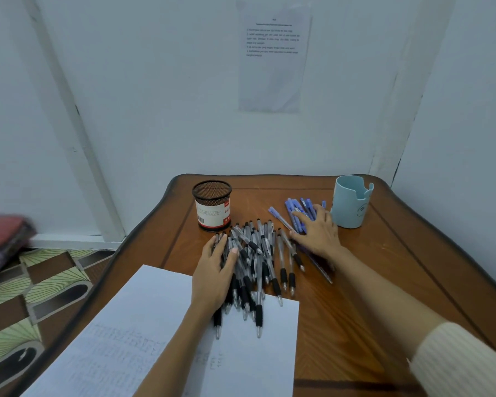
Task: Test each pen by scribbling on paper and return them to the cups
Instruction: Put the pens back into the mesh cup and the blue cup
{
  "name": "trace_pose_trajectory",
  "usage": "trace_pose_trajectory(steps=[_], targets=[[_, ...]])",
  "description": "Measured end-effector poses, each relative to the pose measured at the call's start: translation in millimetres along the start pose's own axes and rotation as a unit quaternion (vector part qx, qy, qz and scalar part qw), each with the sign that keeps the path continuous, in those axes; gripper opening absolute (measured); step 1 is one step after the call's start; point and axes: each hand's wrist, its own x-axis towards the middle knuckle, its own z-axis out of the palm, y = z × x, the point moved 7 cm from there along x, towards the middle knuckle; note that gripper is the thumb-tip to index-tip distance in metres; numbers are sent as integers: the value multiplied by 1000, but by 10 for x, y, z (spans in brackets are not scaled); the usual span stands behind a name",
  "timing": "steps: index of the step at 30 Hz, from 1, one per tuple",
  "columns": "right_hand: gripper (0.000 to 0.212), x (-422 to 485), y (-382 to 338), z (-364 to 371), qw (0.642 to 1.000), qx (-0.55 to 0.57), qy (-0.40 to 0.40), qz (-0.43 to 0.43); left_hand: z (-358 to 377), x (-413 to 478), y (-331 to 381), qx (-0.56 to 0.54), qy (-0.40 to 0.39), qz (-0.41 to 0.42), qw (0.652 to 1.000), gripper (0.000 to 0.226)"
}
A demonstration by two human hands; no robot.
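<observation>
Two flat, open hands: left hand [214, 269] half-covers grey black-gripped pens [262, 260]; right hand [317, 232] hides part of blue pens [297, 209].

On the wooden desk [355, 282] a heap of black-grip pens [258, 262] spills onto a sheet of paper [143, 333] bearing faint scribbles. The left hand [215, 270] lies flat, fingers spread, on the heap's left side. The right hand [317, 233] lies flat on a cluster of blue pens [297, 209], just beside a light-blue cup [351, 202]. A black mesh cup [212, 204] stands beyond the heap
</observation>
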Motion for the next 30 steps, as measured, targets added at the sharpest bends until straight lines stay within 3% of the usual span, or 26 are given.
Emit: trace_pose_trajectory(steps=[4,9,14,19,30], targets=[[56,180,143,117,998,33,-47,16,-1,4,-2,-7,2,-1,1000,50],[42,151,60,163,999,46,21,-15,0,3,8,-2,4,-3,1000,49],[53,108,14,163,998,60,20,13,-5,-8,17,2,2,-6,1000,49],[45,140,75,193,999,44,-16,19,-7,2,22,7,3,-7,1000,49],[61,68,85,160,996,16,-79,-32,-7,-10,13,4,0,-8,1000,49]])
